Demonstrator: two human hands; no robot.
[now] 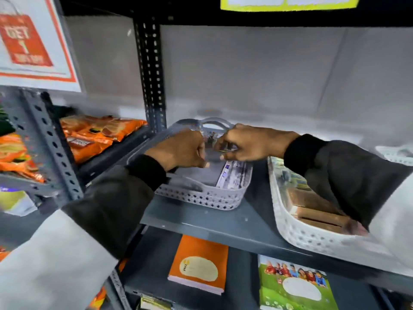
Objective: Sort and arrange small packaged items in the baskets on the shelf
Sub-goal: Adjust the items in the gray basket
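A small grey perforated basket (201,198) stands on the grey metal shelf (201,222), with a flat white-and-purple packet (232,174) lying along its right side. Both hands hover over this basket, fists almost touching. My left hand (181,151) is closed, and whether anything is in it is hidden. My right hand (243,142) is closed on a small blurred item (225,148) pinched at the fingertips. A larger white perforated basket (297,231) to the right holds brown boxed packets (317,209) under my right forearm.
A black perforated upright (152,72) stands just behind the grey basket. Orange snack bags (98,133) fill the neighbouring shelf on the left. Below lie an orange notebook (199,265) and a green notebook (295,285). Another white basket (397,156) shows at far right.
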